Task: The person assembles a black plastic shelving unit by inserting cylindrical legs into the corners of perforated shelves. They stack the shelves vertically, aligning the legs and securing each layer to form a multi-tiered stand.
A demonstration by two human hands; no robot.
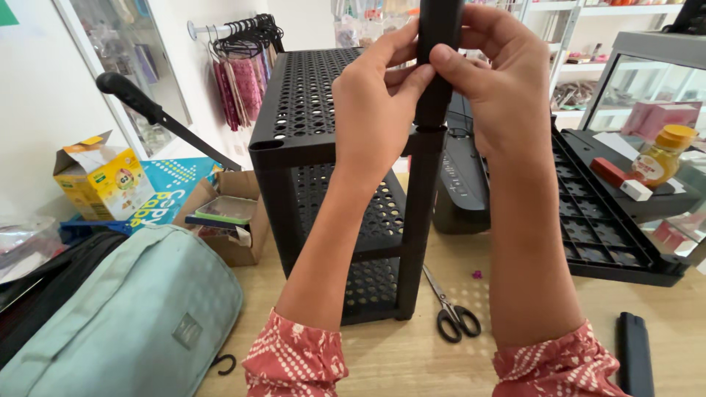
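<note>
Gripping a black post [439,44] together, left hand [375,110] and right hand [507,88] steady it upright over the rack [309,110] corner, scissors [452,312] lying beside the rack.

Yellow carton [103,180]: far left, top flap open, yellow and white with a small round picture.
Blue paper pack [170,190]: flat beneath the carton, blue with pale lettering.
Brown cardboard box [234,217]: open, beside the black rack.
Bottle label [650,166]: right, white and red on an amber bottle.
</note>
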